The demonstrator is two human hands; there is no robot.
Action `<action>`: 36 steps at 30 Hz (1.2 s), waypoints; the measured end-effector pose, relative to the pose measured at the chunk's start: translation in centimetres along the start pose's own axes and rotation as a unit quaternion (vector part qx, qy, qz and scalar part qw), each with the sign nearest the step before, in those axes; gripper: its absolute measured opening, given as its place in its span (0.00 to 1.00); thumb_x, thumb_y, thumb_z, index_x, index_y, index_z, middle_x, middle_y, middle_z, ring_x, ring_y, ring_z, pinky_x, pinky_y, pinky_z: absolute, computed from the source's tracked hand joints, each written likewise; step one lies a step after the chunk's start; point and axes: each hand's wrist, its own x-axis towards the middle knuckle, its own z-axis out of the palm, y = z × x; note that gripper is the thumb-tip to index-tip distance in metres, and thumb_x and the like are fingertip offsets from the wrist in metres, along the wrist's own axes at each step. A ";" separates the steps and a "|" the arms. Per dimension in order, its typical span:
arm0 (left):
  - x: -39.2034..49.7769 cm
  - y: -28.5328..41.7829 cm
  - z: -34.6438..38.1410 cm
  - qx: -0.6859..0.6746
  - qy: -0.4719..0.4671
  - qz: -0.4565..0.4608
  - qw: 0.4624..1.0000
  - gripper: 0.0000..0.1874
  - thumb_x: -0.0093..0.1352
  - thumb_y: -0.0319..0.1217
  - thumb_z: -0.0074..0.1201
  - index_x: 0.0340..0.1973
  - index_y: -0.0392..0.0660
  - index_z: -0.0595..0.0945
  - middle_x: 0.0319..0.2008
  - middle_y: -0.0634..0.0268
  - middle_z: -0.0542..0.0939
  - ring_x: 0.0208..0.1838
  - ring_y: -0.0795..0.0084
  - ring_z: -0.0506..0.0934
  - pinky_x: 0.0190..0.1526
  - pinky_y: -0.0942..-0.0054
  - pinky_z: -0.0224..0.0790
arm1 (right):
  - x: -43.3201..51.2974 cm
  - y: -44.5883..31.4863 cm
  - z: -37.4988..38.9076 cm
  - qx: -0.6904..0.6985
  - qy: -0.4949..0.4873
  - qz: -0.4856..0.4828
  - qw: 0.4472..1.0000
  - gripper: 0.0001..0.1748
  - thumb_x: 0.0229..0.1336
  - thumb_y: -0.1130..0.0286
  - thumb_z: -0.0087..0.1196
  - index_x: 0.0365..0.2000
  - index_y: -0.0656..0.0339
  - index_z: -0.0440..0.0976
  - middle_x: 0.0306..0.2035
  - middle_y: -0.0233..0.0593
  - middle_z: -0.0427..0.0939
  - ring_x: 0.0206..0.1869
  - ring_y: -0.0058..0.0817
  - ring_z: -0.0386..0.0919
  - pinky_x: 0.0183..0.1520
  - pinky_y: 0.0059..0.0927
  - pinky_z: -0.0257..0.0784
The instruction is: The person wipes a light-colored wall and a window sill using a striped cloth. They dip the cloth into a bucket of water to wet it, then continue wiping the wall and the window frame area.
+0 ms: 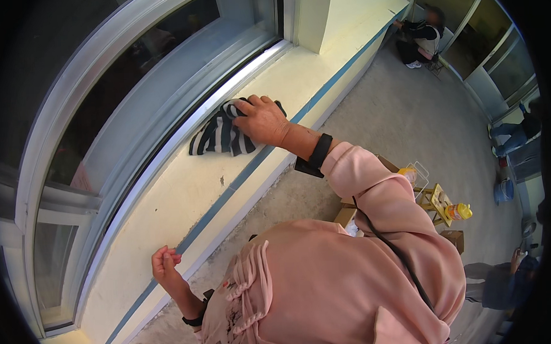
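My right hand (262, 121) presses a black-and-white striped cloth (218, 133) onto the pale windowsill (166, 195), close to the metal window track (164, 149). The fingers lie over the bunched upper part of the cloth, and its lower part spreads out over the sill. Lower in the picture, my left hand (166, 264) is above the blue edge strip of the sill, its fingers curled in and nothing seen in it. Whether that hand touches the sill cannot be told. Small chipped spots mark the sill between the hands.
A wall pillar (315, 18) rises at the sill's far part. On the concrete floor stand a small wooden stool (436, 202), a yellow-lidded container (458, 211), cardboard boxes and a blue bucket (503, 190). A person (422, 39) crouches by the far wall; other people are at the right.
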 end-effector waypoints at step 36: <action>0.6 -0.7 0.5 0.011 0.043 -0.027 0.999 0.10 0.70 0.27 0.45 0.42 0.37 0.78 0.28 0.66 0.76 0.26 0.79 0.73 0.32 0.80 0.66 | -5.3 12.3 -0.4 -0.114 0.072 0.260 0.956 0.12 0.40 0.64 0.59 0.30 0.50 0.80 0.48 0.34 0.75 0.47 0.39 0.72 0.43 0.43 0.68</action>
